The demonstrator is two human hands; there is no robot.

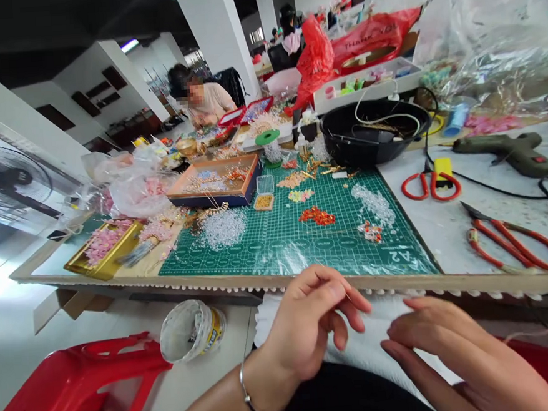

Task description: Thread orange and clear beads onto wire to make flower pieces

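Observation:
In front of the table edge, over my lap, my left hand [310,319] is closed in a pinch of thumb and index finger. A thin gold-coloured strand, hard to make out, shows at those fingertips; the other fingers curl loosely. Beside it on the right, my right hand [452,340] has its fingers stretched out and the thumb apart, with nothing visible in it. Nearest beyond the hands is the green cutting mat [277,255]. On it lie orange-red beads [317,216], clear beads [224,228], more clear pieces [373,205] and a small mixed heap [369,231].
Red-handled pliers [515,238], smaller red-handled cutters [430,186] and a glue gun [509,151] lie right. A black basin [374,133] stands behind the mat, a bead tray [216,179] at left. Below are a bucket [191,330] and red stool [80,382]. Another person [205,97] sits opposite.

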